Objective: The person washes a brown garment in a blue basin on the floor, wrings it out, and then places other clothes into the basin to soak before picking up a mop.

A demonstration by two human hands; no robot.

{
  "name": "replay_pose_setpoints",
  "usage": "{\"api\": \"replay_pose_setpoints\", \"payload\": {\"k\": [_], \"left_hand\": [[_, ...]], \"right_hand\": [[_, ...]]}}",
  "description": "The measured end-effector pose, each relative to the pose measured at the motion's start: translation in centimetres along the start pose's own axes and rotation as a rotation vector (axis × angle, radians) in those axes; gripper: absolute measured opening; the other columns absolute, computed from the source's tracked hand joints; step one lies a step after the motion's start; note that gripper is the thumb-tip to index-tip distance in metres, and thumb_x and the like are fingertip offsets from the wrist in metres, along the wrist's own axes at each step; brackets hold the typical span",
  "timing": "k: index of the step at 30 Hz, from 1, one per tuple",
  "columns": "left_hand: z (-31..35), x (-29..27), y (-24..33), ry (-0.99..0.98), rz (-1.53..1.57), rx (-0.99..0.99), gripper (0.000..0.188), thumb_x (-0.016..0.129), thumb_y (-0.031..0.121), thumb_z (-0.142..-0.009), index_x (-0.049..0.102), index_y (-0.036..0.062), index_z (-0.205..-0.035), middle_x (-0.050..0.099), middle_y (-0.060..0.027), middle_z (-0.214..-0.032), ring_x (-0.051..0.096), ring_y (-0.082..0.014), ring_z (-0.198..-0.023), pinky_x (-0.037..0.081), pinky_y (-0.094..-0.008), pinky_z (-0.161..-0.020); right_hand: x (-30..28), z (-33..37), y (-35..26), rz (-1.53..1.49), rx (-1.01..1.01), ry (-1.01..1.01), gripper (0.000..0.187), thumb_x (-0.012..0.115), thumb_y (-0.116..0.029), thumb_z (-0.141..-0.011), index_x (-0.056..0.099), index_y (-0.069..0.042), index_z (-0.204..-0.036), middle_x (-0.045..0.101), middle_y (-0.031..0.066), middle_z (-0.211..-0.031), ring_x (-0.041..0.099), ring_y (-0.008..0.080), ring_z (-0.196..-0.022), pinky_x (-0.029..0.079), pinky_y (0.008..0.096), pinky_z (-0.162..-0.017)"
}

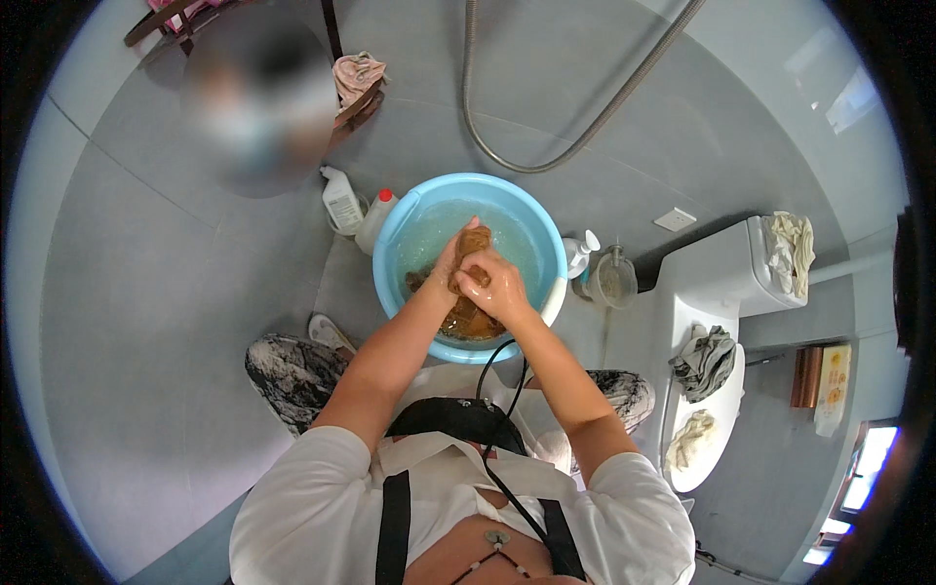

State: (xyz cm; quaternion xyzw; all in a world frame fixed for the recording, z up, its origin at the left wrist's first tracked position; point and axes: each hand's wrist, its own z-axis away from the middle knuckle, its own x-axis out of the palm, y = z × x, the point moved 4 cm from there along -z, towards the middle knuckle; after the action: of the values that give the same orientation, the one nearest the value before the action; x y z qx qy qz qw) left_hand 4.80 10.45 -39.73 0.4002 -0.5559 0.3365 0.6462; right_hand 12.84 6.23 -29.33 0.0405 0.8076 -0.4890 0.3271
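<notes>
Both my hands meet over a light blue basin of water, closed on one wet brown cloth. My left hand wraps the cloth from the left side. From the right, my right hand grips it with bent fingers and thumb close together. Part of the cloth bunches up above my fingers, and more brown fabric lies in the water below my wrists. A darker patch of cloth sits in the water to the left of my left wrist, mostly covered by it.
White bottles stand left of the basin, one red-capped. At right are a white pump bottle, a clear container and a toilet with cloths on it. A metal hose hangs beyond; a black cable crosses my front.
</notes>
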Motion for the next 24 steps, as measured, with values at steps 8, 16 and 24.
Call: {"api": "replay_pose_setpoints", "payload": {"k": [8,16,24], "left_hand": [[2.1,0.9,-2.2,0.751,-0.274,0.213,0.024,0.044,0.023,-0.086,0.052,0.0028,-0.094,0.054,-0.0072,-0.087,0.054,-0.0210,-0.081,0.045,-0.0360,-0.072],[3.1,-1.8,6.4,0.811,-1.018,0.586,0.028,0.052,0.031,-0.084,0.050,0.0062,-0.098,0.051,-0.0032,-0.094,0.046,-0.0168,-0.090,0.034,-0.0313,-0.083],[4.1,-3.3,4.5,0.902,-0.771,0.287,0.048,0.057,0.022,-0.082,0.037,0.0088,-0.124,0.044,-0.0089,-0.120,0.042,-0.0224,-0.109,0.035,-0.0367,-0.089]], "right_hand": [[-0.8,-1.1,5.9,0.271,0.150,0.164,0.016,0.051,-0.024,-0.075,0.058,-0.011,-0.079,0.060,0.0155,-0.078,0.057,0.0353,-0.069,0.046,0.0422,-0.060],[-2.3,-1.0,7.8,0.400,0.154,-0.194,0.039,0.055,-0.019,-0.075,0.046,-0.019,-0.113,0.049,0.0176,-0.099,0.055,0.0381,-0.082,0.046,0.0423,-0.070],[1.7,-1.0,9.7,0.574,0.465,-0.525,0.067,0.058,-0.016,-0.073,0.028,-0.030,-0.131,0.042,0.0182,-0.119,0.051,0.0358,-0.099,0.044,0.0418,-0.082]]}}
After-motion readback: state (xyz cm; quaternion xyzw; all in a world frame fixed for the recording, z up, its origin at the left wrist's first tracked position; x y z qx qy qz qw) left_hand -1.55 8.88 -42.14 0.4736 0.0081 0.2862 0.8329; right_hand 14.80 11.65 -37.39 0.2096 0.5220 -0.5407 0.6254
